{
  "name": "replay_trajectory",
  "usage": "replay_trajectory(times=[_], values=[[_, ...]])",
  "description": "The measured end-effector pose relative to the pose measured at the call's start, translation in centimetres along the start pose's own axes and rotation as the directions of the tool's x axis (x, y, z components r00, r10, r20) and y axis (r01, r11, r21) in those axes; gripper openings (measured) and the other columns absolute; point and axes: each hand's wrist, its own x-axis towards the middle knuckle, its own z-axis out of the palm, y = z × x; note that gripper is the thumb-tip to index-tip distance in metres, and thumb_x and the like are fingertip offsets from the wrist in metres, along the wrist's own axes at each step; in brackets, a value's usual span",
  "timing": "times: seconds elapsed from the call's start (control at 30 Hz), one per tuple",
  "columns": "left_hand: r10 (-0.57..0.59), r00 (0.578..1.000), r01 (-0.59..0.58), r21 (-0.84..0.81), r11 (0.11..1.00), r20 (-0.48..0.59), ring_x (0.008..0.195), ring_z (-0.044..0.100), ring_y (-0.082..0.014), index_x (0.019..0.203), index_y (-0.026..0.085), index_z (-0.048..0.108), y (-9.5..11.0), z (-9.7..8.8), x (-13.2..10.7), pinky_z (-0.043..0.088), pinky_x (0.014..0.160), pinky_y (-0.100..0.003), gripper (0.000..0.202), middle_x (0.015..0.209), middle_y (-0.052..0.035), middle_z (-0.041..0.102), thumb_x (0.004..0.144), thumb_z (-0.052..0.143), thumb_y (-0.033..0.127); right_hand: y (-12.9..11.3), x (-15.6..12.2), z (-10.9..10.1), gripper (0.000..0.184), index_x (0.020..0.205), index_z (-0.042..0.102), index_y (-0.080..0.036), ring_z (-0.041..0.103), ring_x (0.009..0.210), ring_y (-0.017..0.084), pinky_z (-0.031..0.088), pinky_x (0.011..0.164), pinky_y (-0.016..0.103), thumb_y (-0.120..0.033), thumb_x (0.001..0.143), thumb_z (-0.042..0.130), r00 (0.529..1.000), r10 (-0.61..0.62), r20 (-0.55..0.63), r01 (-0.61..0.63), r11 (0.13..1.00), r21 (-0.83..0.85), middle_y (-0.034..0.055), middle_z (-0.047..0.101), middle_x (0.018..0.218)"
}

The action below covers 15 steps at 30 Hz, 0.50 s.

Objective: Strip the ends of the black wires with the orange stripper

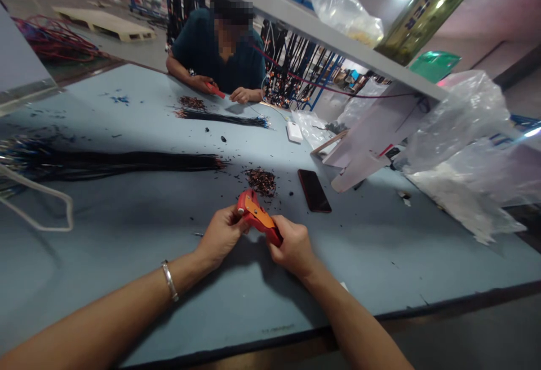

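Note:
Over the near middle of the table, my right hand [293, 246] is wrapped around the handles of a red and orange wire stripper [260, 218]. Its head points up and to the left. My left hand [222, 235], with a silvery bangle at the wrist, is closed at the tool's head, thumb and fingers against it; I see no wire between them. Just beyond the tool lies a pile of small dark and coppery scraps [261, 181]. Left of that pile, a long bundle of black wires [139, 161] stretches across the table, copper-coloured ends toward the scraps.
A dark phone [314, 191] lies right of the scraps. Across the table [380, 257], a co-worker [220, 60] holds a red tool near another black wire bundle [224, 118]. A white box [294, 132] sits beyond the phone. Clear plastic bags [465, 173] cover the right side; a white frame [51, 226] stands left.

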Motion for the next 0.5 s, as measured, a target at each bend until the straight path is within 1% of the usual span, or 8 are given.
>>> replay_trajectory(times=[0.13,0.23,0.3,0.37,0.43,0.5], values=[[0.000,1.000,0.000,0.008,1.000,-0.002,0.057,0.047,-0.0118,0.070,0.013,0.064,-0.1,0.1,0.0,0.038,0.055,-0.023,0.022,0.061,0.0000,0.059,0.070,0.064,0.035,0.1,0.0,0.1,0.015,0.085,0.055,-0.019,0.059,0.058,0.019,0.043,0.055,0.025,-0.016,0.071,0.050,1.000,0.012,0.004,-0.012,1.000,-0.002,0.0036,0.063,0.067],[0.040,0.999,-0.039,0.043,0.998,-0.003,0.064,0.053,-0.0142,0.073,0.013,0.065,0.0,-0.1,0.1,0.042,0.061,-0.024,0.023,0.069,-0.0031,0.064,0.073,0.061,0.036,0.3,0.2,0.1,0.020,0.091,0.056,-0.019,0.060,0.062,0.020,0.045,0.058,0.027,-0.018,0.071,0.051,0.999,0.032,-0.005,-0.032,0.999,0.005,0.0051,0.065,0.073],[0.084,0.996,-0.080,0.138,0.987,-0.024,0.065,0.055,-0.0150,0.075,0.013,0.066,0.1,-0.5,0.2,0.043,0.062,-0.025,0.024,0.072,-0.0039,0.066,0.076,0.058,0.036,0.6,0.4,0.1,0.025,0.097,0.056,-0.018,0.062,0.068,0.022,0.048,0.063,0.029,-0.020,0.072,0.052,0.998,0.052,-0.036,-0.052,0.999,0.014,0.0073,0.066,0.081],[0.148,0.986,-0.118,0.294,0.949,-0.081,0.064,0.055,-0.0145,0.076,0.014,0.067,0.2,-1.0,0.4,0.042,0.061,-0.024,0.024,0.070,-0.0026,0.066,0.078,0.055,0.034,1.0,0.5,-0.1,0.031,0.104,0.055,-0.018,0.063,0.076,0.024,0.050,0.069,0.031,-0.021,0.074,0.053,0.994,0.073,-0.083,-0.071,0.997,0.025,0.0090,0.066,0.088],[0.218,0.963,-0.134,0.422,0.897,-0.156,0.064,0.055,-0.0145,0.076,0.015,0.068,0.2,-1.7,0.8,0.042,0.060,-0.023,0.023,0.068,-0.0017,0.066,0.078,0.054,0.033,1.3,0.5,-0.2,0.035,0.110,0.054,-0.018,0.063,0.083,0.025,0.050,0.075,0.033,-0.022,0.075,0.054,0.989,0.084,-0.124,-0.080,0.996,0.034,0.0099,0.065,0.094],[0.258,0.939,-0.126,0.469,0.874,-0.228,0.066,0.057,-0.0152,0.078,0.015,0.068,0.2,-2.2,1.1,0.043,0.062,-0.024,0.023,0.070,-0.0020,0.067,0.078,0.054,0.033,1.4,0.3,-0.4,0.036,0.113,0.053,-0.019,0.062,0.086,0.025,0.051,0.077,0.035,-0.022,0.077,0.054,0.987,0.080,-0.139,-0.075,0.996,0.045,0.0101,0.065,0.096]])
